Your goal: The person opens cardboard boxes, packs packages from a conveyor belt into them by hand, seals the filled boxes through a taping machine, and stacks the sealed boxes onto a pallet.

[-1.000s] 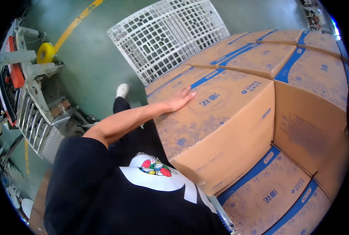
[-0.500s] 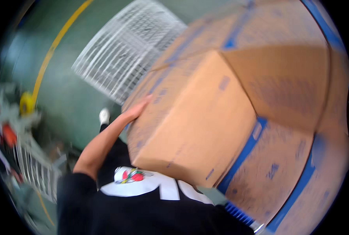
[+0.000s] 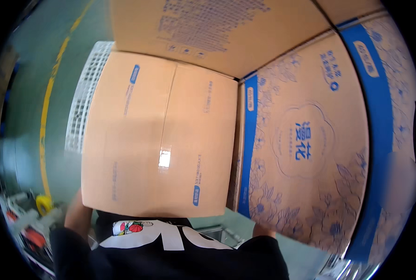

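While both hands are hidden behind it, so that their grip cannot be told, a plain brown cardboard box (image 3: 159,140) is held up before the chest, just left of a blue-printed carton stack (image 3: 306,144). Its long axis is seen running away from the body.

Big plain brown box (image 3: 159,140) with small blue labels in the middle, brown box with blue stripes and flowers (image 3: 306,149) touching its right side, another brown box (image 3: 217,28) above

One head-worn fisheye looks steeply down, very close onto a cardboard box (image 3: 159,140).
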Motion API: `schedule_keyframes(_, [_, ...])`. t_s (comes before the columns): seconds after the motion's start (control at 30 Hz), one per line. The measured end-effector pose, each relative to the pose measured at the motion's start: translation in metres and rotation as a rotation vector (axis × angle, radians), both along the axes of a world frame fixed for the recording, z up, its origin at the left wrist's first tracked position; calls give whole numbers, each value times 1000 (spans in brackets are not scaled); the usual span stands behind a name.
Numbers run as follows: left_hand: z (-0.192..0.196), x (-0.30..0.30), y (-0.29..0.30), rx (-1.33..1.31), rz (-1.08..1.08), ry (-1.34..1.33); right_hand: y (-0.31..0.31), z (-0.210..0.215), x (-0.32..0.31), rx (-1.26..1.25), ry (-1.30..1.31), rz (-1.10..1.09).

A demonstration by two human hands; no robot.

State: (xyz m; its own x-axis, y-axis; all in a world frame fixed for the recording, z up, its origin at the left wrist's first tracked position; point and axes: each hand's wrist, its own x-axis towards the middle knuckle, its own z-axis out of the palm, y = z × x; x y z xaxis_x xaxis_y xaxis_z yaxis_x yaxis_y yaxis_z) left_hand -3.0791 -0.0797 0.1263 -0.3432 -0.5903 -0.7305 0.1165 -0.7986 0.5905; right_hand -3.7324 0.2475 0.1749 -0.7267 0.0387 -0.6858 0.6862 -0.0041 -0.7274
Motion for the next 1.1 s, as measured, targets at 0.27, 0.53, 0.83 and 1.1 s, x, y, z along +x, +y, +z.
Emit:
schedule_keyframes(0.27, [22,10,38,13,54,-30,-10,-15,-58,-10,-32,8])
schedule_keyframes(0.53, [35,-18,5,-40,-40,77,-20,0,-64,-26,-19,-11])
schedule_keyframes(0.83, [37,-12,-17,-32,-107,378,-82,34,35,-145,11,-78])
schedule_keyframes(1.1, [38,155,49,-75,-93,227,-102,19,268,-102,-125,80])
